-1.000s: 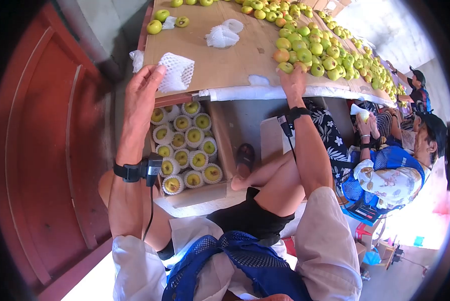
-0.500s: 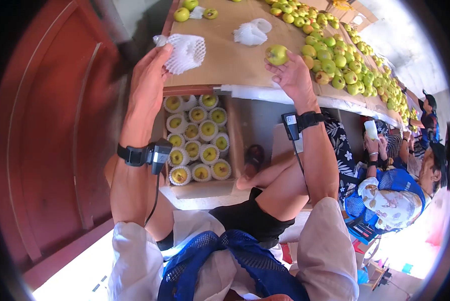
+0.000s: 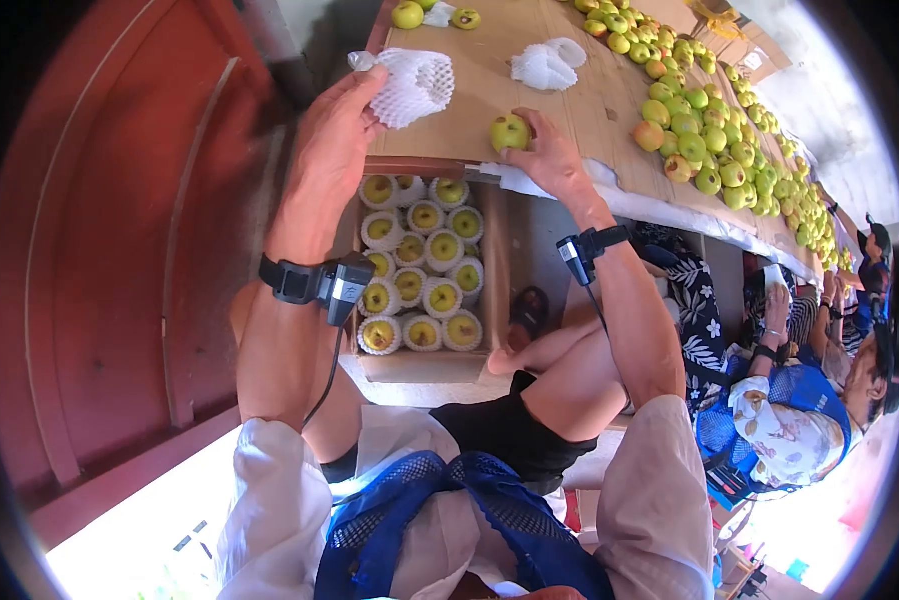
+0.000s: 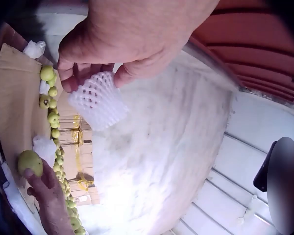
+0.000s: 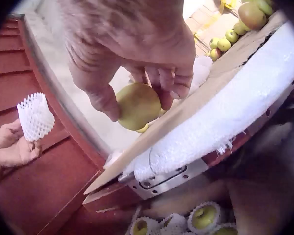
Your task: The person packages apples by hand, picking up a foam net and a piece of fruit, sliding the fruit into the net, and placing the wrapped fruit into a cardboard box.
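Observation:
My left hand (image 3: 334,125) pinches a white foam net sleeve (image 3: 414,88) between thumb and fingers, over the left end of the cardboard-covered table. In the left wrist view the foam net (image 4: 99,103) hangs with its mesh spread. To the right, my right hand (image 3: 554,160) grips a yellow-green apple (image 3: 509,133) near the table's front edge. Thumb and fingertips hold opposite sides of the apple (image 5: 137,106) in the right wrist view. A gap separates the apple from the sleeve. Below the table edge, a cardboard box (image 3: 419,367) holds several apples in foam nets (image 3: 443,296).
A large pile of apples (image 3: 704,140) covers the right side of the table (image 3: 469,125). More foam nets (image 3: 544,68) lie near its middle, with loose apples (image 3: 407,15) at the far left. A red door (image 3: 119,250) stands left; another person (image 3: 789,400) sits right.
My right hand has lifted an apple off the pile and brought it left, closer to the left hand. The left hand still holds the foam net. The head view has shifted.

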